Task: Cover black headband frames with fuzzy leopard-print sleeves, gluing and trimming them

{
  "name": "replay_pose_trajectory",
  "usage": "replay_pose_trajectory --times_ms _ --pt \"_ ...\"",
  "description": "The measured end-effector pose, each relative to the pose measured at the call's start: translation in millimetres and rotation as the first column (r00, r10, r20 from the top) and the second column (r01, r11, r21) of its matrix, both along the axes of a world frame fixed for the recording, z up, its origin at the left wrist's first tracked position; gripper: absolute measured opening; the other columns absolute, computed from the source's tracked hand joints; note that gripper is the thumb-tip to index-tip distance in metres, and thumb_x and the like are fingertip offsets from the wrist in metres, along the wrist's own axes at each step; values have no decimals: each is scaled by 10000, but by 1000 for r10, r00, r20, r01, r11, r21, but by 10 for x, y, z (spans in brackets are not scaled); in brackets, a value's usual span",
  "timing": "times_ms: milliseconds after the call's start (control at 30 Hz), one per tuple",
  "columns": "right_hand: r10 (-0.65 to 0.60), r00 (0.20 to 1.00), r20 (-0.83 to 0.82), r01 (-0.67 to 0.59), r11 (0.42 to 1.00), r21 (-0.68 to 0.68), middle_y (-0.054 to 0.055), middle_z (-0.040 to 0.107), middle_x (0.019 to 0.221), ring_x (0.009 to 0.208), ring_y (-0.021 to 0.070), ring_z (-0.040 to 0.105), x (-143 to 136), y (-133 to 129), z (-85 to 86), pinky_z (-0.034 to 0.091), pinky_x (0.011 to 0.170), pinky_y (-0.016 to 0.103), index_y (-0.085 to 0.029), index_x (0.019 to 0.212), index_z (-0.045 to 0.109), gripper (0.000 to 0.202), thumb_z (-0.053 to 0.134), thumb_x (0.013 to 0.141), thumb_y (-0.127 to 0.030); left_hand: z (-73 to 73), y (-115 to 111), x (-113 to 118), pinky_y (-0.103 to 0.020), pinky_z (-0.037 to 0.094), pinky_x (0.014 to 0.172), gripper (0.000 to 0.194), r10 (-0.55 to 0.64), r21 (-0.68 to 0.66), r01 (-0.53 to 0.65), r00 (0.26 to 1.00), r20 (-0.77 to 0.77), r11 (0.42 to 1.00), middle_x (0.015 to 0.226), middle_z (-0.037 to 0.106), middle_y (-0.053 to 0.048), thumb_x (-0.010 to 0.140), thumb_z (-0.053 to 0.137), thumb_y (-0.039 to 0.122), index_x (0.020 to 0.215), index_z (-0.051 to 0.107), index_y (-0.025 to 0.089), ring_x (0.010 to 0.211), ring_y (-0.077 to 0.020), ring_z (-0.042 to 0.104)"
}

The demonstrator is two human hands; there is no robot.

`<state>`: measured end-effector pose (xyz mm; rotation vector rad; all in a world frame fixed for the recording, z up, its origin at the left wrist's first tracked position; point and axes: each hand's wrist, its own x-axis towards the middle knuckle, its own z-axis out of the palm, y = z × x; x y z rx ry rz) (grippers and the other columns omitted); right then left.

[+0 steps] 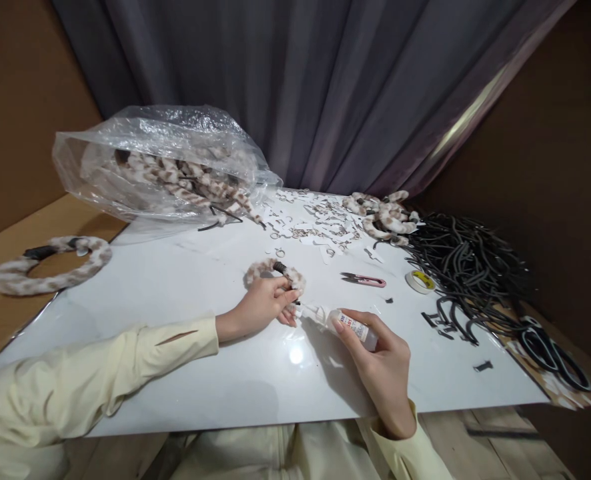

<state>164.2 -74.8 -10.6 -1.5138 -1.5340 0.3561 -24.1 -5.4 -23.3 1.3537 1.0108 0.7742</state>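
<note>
Your right hand (383, 357) is closed around a small bottle (358, 331), which you hold tilted above the white table (175, 403), its nozzle pointing left. Your left hand (263, 307) holds a fluffy ring (294, 277) in a narrow pinch, near the middle of the table; the ring has a dark wrapped band on its far side. The nozzle ends close to your left fingertips, but you cannot tell whether it touches the ring.

To your right, the scissors (555, 360) lie by the table's edge. Beyond your hands, the tape (415, 285) and the pink snips (370, 281) lie apart, the tape just beside a heap of black cords (468, 267). A second ring (20, 279) rests at your far left. Farther off, tags (320, 227) lie scattered between a clear bag (175, 127) of fluffy pieces and a pile of rings (390, 217). A dark curtain (275, 67) hangs behind.
</note>
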Motion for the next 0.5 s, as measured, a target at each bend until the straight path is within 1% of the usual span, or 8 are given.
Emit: replay_pose_trajectory --times_ms 133,233,367,433,500 --pt "48 999 0 -48 998 -30 29 695 744 494 111 511 -12 7 14 383 432 225 -175 771 685 214 647 747 -384 -1 -1 -4 -175 511 438 217 11 -15 -11 1000 -5 1000 595 615 14 834 561 304 705 488 146 523 -151 677" --pt "22 1000 0 -22 999 -34 27 694 742 489 109 504 -12 12 14 387 439 225 -176 772 687 220 649 743 -391 -17 6 -6 -182 518 445 226 -3 -4 3 1000 6 1000 579 613 15 839 553 319 706 486 149 525 -153 677" --pt "-18 1000 7 18 1000 -5 21 683 712 437 92 448 0 7 3 355 410 229 -173 775 688 230 654 736 -397 -37 11 -8 -195 529 463 231 -14 7 13 1000 15 1000 563 615 11 842 548 333 711 485 153 532 -157 678" --pt "-4 1000 2 4 1000 -2 22 682 713 446 97 464 1 3 5 353 406 228 -174 778 685 226 647 742 -394 -37 9 -6 -197 528 460 237 -8 5 8 1000 19 1000 568 614 11 834 559 342 712 485 153 531 -158 677" --pt "28 1000 -6 -28 1000 -8 27 688 734 489 111 512 -3 2 10 372 423 225 -177 779 681 211 642 750 -383 -32 7 -5 -195 523 451 245 -1 0 1 1000 14 1000 582 613 11 828 566 347 705 483 152 527 -157 675"
